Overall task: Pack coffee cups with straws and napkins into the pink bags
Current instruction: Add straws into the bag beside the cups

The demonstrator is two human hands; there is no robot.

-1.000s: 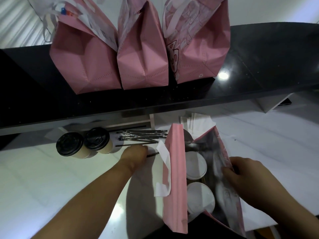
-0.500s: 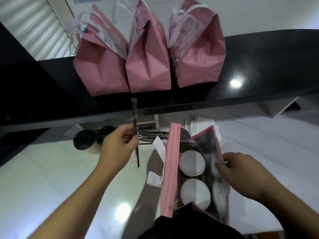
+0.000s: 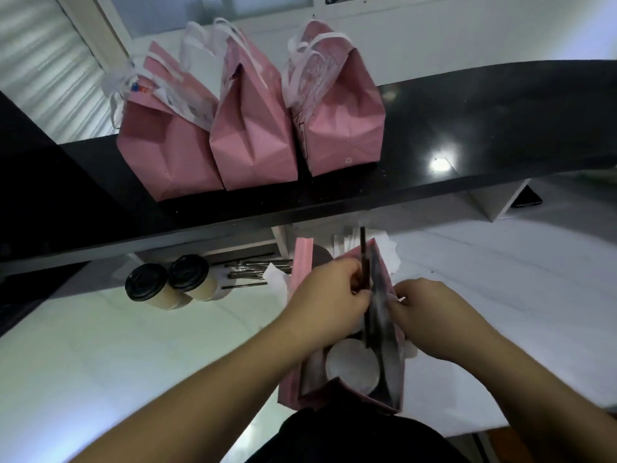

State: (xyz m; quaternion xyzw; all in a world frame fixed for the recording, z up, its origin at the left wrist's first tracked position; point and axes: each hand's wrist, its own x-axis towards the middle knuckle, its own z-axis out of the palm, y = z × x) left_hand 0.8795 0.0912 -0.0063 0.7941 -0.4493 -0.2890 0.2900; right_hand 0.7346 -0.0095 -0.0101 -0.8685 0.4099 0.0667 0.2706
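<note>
Pink non-woven bag (image 3: 302,272), open-topped, stands on the white surface (image 3: 100,345) right in front of the person, silver foil lining visible inside. White-lidded cup (image 3: 352,364) sits upright in the near end of the bag; a second cup lies further in, mostly hidden under the left hand.

Left hand (image 3: 329,295) is over the bag mouth, grip curled round a dark wrapped straw (image 3: 364,262). Straw is near vertical, upper end sticking above the bag's rim, lower end down inside along the right wall.

Right hand (image 3: 430,315) is at the bag's right wall, grip pinching the edge of that wall; something small and white shows at the fingertips, can't tell what.

White paper napkins (image 3: 389,248) lie on the surface just behind the bag, partly hidden by it.

Left of the bag: a loose pile of dark wrapped straws (image 3: 257,270) on the surface, and beyond them two tan cups with black lids (image 3: 167,284), touching each other, close under the shelf edge.

Black glossy shelf (image 3: 467,135) runs above the surface. Three more pink bags with white handles (image 3: 253,128) stand on it side by side, touching, tops folded in.
</note>
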